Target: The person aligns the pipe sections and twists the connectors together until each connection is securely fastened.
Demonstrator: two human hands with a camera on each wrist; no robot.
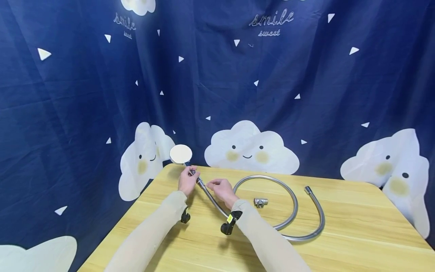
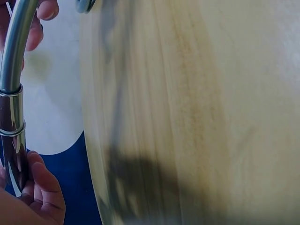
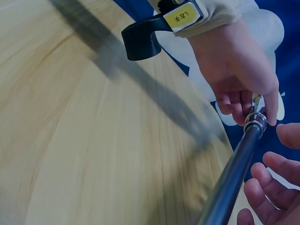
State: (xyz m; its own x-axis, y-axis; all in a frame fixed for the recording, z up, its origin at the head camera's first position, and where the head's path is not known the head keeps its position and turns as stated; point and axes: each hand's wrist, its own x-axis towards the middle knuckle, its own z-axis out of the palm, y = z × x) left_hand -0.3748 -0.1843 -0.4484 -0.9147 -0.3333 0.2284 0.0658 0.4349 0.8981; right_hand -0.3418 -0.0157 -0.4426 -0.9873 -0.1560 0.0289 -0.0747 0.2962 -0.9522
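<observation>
My left hand [image 1: 187, 182] grips the handle of a round shower head [image 1: 181, 154], held raised over the far left of the table. A grey metallic shower hose [image 1: 213, 201] runs from the handle's lower end down towards the right. Chrome connector [image 2: 11, 112] and hose meet just above the left fingers in the left wrist view. Beside the hose, my right hand [image 1: 223, 190] has its fingers loosely bent. In the right wrist view, the right hand's fingers [image 3: 276, 164] are spread apart next to the hose, with nothing gripped.
Across the wooden table [image 1: 357, 223] the rest of the hose lies in a loop, its free end fitting [image 1: 308, 189] pointing away at the right. Inside the loop sits a small chrome tee fitting [image 1: 260, 202]. A dark blue cloud-patterned curtain [image 1: 210, 87] hangs behind the table.
</observation>
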